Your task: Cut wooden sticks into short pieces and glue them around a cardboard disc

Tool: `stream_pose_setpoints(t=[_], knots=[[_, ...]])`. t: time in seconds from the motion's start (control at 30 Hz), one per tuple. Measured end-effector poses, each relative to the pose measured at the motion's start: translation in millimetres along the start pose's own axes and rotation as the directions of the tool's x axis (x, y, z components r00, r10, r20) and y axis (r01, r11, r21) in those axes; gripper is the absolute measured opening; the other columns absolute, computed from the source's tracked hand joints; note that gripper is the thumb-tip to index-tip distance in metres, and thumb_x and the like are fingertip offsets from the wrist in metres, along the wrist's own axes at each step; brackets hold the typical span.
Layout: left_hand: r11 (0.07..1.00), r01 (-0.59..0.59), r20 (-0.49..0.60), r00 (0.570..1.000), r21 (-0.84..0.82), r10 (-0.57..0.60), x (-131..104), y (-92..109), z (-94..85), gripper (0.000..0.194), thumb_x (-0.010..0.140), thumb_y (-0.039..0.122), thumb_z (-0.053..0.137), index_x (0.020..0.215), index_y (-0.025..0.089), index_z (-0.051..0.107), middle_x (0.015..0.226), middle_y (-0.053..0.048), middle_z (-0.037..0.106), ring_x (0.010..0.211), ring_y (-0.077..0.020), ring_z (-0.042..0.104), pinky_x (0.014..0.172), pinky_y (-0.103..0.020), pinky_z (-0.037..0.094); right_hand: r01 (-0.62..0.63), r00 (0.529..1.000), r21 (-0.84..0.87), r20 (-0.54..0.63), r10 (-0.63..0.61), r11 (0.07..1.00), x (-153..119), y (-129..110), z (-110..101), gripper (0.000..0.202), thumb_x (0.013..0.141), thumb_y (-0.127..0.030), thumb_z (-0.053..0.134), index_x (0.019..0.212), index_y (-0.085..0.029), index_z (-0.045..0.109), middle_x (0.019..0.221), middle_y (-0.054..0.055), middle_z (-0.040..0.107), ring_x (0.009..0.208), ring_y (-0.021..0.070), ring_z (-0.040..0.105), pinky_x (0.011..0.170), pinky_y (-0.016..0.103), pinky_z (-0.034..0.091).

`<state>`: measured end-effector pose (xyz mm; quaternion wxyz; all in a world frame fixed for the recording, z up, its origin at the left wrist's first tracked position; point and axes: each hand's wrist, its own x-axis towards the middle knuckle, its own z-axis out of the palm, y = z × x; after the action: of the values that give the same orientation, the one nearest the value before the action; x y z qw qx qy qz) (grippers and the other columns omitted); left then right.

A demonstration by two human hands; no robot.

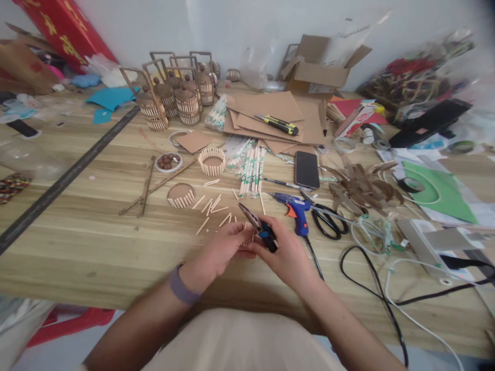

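Observation:
My right hand is closed round pliers with dark handles, their jaws pointing up and left. My left hand pinches a small piece edged with short wooden sticks, mostly hidden by my fingers. The pliers' jaws lie over that piece; I cannot tell if they grip it. Short cut sticks are scattered just beyond my left hand. Two round cardboard bases ringed with sticks stand near them: a fully ringed one and a partly ringed one.
A blue glue gun, scissors and a phone lie to the right. Paper-wrapped sticks lie ahead, before cardboard sheets with a utility knife. Handled stick baskets stand behind. Cables loop at right.

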<state>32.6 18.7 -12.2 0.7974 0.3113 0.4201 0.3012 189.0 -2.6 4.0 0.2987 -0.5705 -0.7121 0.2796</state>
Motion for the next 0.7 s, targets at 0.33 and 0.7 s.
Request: stream_pose_setpoints(t=[0.33, 0.7], knots=[[0.997, -0.025, 0.024, 0.999, -0.074, 0.027, 0.7, -1.9, 2.3, 0.049, 0.063, 0.057, 0.084, 0.082, 0.015, 0.069, 0.074, -0.001, 0.068, 0.061, -0.0103, 0.059, 0.066, -0.025, 0.05, -0.136, 0.988, 0.165, -0.044, 0.145, 0.977, -8.0, -2.3, 8.9, 0.049, 0.073, -0.021, 0.07, 0.121, -0.026, 0.059, 0.106, 0.005, 0.072, 0.088, 0.0231, 0.07, 0.083, 0.038, 0.053], [0.996, 0.027, -0.128, 0.992, 0.081, -0.016, -6.7, 3.5, -2.0, 0.027, 0.086, 0.043, 0.068, 0.085, 0.017, 0.062, 0.079, -0.004, 0.074, 0.075, -0.0178, 0.072, 0.072, -0.029, 0.053, -0.195, 0.981, -0.167, -0.026, 0.193, 0.967, 13.6, 26.8, -20.1, 0.034, 0.083, -0.031, 0.06, 0.115, -0.018, 0.059, 0.095, 0.009, 0.073, 0.086, 0.0261, 0.069, 0.075, 0.035, 0.05]])
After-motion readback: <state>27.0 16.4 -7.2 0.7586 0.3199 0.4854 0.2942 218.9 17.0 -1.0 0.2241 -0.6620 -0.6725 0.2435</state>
